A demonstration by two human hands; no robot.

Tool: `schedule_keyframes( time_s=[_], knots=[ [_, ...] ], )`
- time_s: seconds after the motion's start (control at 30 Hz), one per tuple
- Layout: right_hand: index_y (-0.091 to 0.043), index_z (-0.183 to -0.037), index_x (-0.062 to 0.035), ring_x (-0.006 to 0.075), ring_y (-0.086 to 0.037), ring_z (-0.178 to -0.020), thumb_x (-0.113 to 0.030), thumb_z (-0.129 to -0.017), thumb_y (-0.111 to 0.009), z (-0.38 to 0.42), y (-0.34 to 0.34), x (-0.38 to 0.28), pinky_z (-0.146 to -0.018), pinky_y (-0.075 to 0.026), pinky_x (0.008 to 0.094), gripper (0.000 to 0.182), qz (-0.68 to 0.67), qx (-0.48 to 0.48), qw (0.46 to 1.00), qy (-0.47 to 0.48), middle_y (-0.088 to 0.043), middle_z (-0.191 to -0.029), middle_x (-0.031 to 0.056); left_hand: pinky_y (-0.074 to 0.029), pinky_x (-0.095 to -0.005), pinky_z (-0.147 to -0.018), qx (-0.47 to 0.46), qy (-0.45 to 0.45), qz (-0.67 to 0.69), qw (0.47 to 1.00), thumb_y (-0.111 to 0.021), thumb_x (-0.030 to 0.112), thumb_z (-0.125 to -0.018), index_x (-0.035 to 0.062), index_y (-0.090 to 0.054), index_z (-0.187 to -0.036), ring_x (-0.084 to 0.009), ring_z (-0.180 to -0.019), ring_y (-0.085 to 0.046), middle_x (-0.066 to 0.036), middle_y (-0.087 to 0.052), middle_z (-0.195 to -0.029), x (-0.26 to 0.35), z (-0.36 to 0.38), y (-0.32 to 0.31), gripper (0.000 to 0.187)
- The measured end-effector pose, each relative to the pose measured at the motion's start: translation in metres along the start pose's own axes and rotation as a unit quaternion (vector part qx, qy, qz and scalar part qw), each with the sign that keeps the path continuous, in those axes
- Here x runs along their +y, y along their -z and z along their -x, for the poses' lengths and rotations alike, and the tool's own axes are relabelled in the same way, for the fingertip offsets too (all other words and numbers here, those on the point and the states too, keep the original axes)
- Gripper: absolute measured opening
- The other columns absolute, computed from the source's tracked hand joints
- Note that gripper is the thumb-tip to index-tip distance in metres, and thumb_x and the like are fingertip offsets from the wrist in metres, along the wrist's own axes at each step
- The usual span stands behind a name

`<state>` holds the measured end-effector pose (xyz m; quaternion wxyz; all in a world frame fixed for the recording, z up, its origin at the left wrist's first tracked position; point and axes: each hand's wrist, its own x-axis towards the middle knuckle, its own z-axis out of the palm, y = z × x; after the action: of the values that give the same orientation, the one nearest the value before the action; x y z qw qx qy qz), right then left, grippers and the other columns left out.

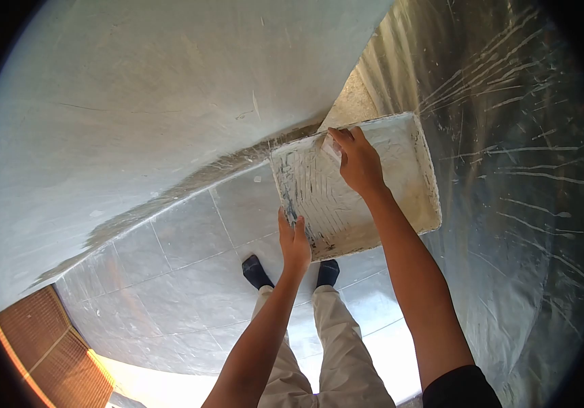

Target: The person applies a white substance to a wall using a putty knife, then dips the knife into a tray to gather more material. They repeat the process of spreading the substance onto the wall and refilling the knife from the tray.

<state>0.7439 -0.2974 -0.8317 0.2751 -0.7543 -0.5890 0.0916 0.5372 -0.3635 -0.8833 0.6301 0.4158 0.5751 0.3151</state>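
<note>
A pale, paint-crusted tray [400, 160] with a ridged part on its left is held up in front of my body, tilted. My left hand [294, 241] grips its lower left edge, thumb and fingers round the rim. Over the tray's upper part, my right hand [358, 160] is closed on a small whitish block [331, 147], which touches the tray near its top rim. What kind of block it is, I cannot make out.
A grey wall [169, 75] fills the upper left. Paint-streaked plastic sheeting [509, 170] hangs on the right. Below lies a tiled grey floor [183, 234], with my dark-socked feet [256, 270] on it. An orange-brown mesh panel [54, 350] is at the lower left.
</note>
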Motion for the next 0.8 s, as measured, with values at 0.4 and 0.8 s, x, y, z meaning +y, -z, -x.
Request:
schedule_keyframes(
  time_s=[0.4,0.8],
  knots=[
    [-0.06,-0.126,-0.0109,0.0322,-0.061,-0.099,0.007,-0.082,-0.06,0.007,0.001,0.006,-0.083,-0.051,0.0398,0.048,0.008,-0.038,0.998,-0.048,-0.056,-0.105,0.0132,-0.031,-0.0427,-0.107,0.002,-0.042,-0.072,0.996,-0.047,0.019,-0.096,-0.0086,-0.029,-0.143,-0.0416,-0.124,-0.046,-0.03,-0.047,-0.136,0.0,0.005,-0.002,0.058],
    [-0.063,-0.12,-0.0132,0.029,-0.06,-0.096,0.005,-0.077,-0.061,0.012,-0.008,0.008,-0.075,-0.046,0.0434,0.047,0.05,-0.022,0.998,-0.002,-0.061,-0.102,0.0085,-0.031,-0.0431,-0.107,0.028,-0.04,-0.076,0.996,-0.045,0.019,-0.096,-0.0076,-0.031,-0.143,-0.0408,-0.123,-0.046,-0.03,-0.049,-0.134,-0.008,0.009,-0.003,0.056]
  ],
)
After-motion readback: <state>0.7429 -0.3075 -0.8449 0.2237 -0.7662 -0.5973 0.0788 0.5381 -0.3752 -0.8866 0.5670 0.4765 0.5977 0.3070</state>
